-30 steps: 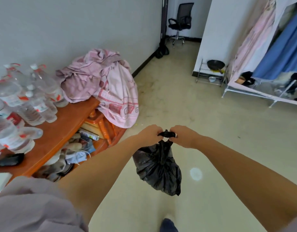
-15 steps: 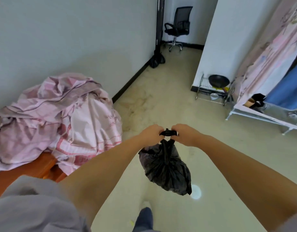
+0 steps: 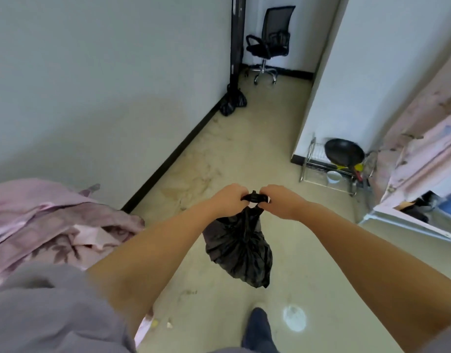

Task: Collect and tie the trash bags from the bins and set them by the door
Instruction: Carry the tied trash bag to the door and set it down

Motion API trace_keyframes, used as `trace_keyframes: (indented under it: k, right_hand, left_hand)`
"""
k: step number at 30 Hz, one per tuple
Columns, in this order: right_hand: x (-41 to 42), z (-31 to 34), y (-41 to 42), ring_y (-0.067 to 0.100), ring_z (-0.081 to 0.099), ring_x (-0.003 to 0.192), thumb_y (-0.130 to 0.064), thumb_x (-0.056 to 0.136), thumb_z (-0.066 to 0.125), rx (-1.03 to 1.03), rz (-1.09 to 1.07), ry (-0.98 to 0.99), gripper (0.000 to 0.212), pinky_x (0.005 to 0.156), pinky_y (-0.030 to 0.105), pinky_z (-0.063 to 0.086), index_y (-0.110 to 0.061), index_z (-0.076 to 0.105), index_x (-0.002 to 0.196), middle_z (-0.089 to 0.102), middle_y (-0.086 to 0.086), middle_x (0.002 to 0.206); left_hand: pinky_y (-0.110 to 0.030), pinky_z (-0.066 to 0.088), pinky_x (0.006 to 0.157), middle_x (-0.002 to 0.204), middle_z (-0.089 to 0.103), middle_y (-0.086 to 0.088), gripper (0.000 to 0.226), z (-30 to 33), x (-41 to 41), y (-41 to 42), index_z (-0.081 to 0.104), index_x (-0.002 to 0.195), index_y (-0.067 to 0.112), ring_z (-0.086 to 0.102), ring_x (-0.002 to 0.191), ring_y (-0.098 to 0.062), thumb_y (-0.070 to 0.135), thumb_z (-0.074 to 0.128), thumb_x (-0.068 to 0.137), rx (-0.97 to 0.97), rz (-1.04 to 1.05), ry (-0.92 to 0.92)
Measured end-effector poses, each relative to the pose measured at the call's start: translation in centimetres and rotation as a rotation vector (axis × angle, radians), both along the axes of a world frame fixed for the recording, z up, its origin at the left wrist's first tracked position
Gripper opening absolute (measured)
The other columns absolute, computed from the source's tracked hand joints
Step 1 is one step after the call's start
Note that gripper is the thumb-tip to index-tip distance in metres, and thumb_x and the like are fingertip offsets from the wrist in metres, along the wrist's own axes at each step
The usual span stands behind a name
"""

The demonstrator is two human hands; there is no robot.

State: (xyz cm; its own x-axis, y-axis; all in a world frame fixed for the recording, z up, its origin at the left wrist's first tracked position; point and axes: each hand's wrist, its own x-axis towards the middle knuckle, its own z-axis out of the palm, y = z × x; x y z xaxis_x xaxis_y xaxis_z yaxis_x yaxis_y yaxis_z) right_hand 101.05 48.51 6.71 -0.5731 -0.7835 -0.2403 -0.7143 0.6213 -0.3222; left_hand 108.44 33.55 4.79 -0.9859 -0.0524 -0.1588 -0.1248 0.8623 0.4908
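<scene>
A small black trash bag hangs in the air in front of me above the floor. My left hand and my right hand are both closed on its twisted top, one on each side, with a short black strip stretched between them. Far ahead, another black trash bag sits on the floor against the left wall, at the foot of a dark door frame.
Pink bedding is heaped at the left. A wire dish rack with a black pan stands by the white wall at right, next to a pink-curtained wardrobe. An office chair stands beyond the doorway. My foot is below.
I have walked forward down the room: the table with bottles has left the view, the bedding slid back left, and the doorway is nearer. Both hands still grip the bag's top.
</scene>
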Motion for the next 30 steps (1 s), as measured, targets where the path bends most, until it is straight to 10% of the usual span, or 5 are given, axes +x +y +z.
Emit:
trace_keyframes:
  k: [4,10,30]
  right_hand:
    - [-12.2,0.3,-4.0,0.023,0.047,0.084,-0.022,0.094,0.051,0.020,0.047,-0.003,0.018,0.074,0.033,0.037,-0.005,0.056,0.099,0.045,0.005,0.092]
    - [-29.0,1.0,-11.0,0.023,0.046,0.081,-0.021,0.093,0.052,0.002,0.104,0.021,0.014,0.072,0.032,0.037,-0.014,0.045,0.083,0.044,0.004,0.088]
    - [-80.2,0.2,-37.1,0.022,0.047,0.080,-0.020,0.094,0.052,0.031,0.109,-0.021,0.011,0.069,0.032,0.036,-0.011,0.052,0.087,0.050,0.006,0.086]
  left_hand:
    - [-0.032,0.033,0.065,0.077,0.048,-0.009,0.018,0.6,-11.6,-3.6,0.058,0.080,-0.002,0.044,0.071,-0.022,0.010,0.049,0.091,-0.008,0.053,-0.003]
    - [-0.034,0.033,0.061,0.063,0.036,0.004,0.040,0.4,-27.9,-10.1,0.034,0.054,0.022,0.044,0.068,-0.024,0.010,0.050,0.088,-0.015,0.116,0.032]
    - [-0.039,0.038,0.068,0.077,0.048,-0.009,0.020,0.2,-78.4,-34.8,0.047,0.072,0.008,0.052,0.080,-0.031,0.010,0.047,0.092,-0.023,0.152,-0.016]
